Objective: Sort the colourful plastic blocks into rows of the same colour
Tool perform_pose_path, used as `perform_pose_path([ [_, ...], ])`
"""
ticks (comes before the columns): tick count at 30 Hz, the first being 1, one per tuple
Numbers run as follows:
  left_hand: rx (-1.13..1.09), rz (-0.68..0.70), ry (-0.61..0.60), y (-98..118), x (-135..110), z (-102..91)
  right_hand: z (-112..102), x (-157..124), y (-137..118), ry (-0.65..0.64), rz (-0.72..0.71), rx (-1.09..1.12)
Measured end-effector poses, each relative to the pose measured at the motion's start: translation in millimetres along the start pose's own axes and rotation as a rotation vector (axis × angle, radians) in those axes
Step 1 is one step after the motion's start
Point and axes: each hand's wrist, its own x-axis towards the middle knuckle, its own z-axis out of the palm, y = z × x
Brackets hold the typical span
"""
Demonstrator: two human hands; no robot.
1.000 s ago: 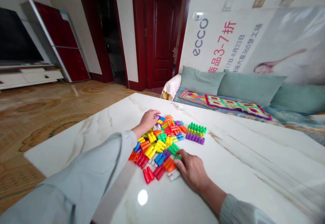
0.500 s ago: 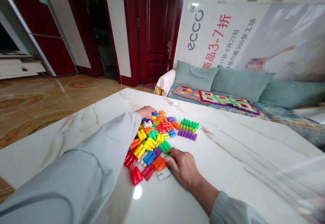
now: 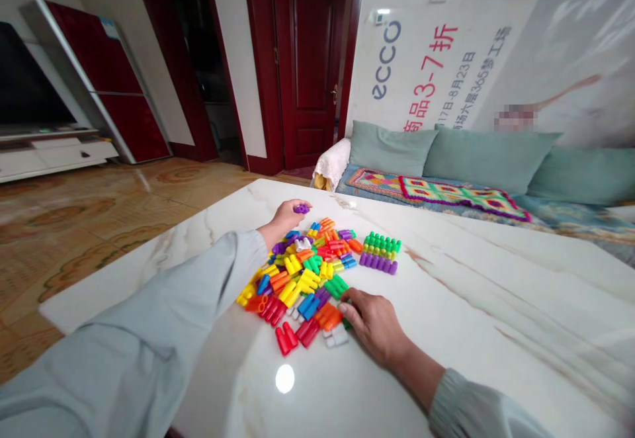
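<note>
My left hand (image 3: 286,218) is raised just past the far left side of a pile of plastic toy blocks, its fingers closed on a purple block (image 3: 301,209). At the near right side of the pile rests my right hand (image 3: 372,324), with thumb and fingers curled in. A bit of a green block (image 3: 346,323) shows under its thumb, mostly hidden by the hand. Another green block (image 3: 336,286) lies by its fingertips. Red blocks (image 3: 286,339), an orange block (image 3: 328,317), a white block (image 3: 336,336) and yellow blocks (image 3: 308,280) lie loosely heaped between the hands.
Right of the pile, an assembled set of green, yellow-green and purple blocks (image 3: 380,253) lies on the white marbled table (image 3: 471,332). A sofa with green cushions (image 3: 489,160) stands beyond the table. A red door (image 3: 312,61) and red fridge (image 3: 114,87) are further back.
My left hand has lifted out of the pile's far left part and moved away with a purple block. My right hand stays by the green blocks. The view has shifted slightly left.
</note>
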Motion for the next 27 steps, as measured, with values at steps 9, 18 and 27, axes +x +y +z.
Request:
perform_pose_path([
  [9, -0.718, -0.296, -0.312, 22, -143, -18.3, -2, 1, -1, -0.017, 0.026, -0.067],
  [18, -0.723, -0.310, -0.398, 22, -183, -14.8, 0, 4, -1, -0.014, 0.067, -0.138],
  [27, -0.540, -0.304, -0.328, 12, -174, -24.2, 1, 7, -5, 0.016, 0.126, -0.208],
])
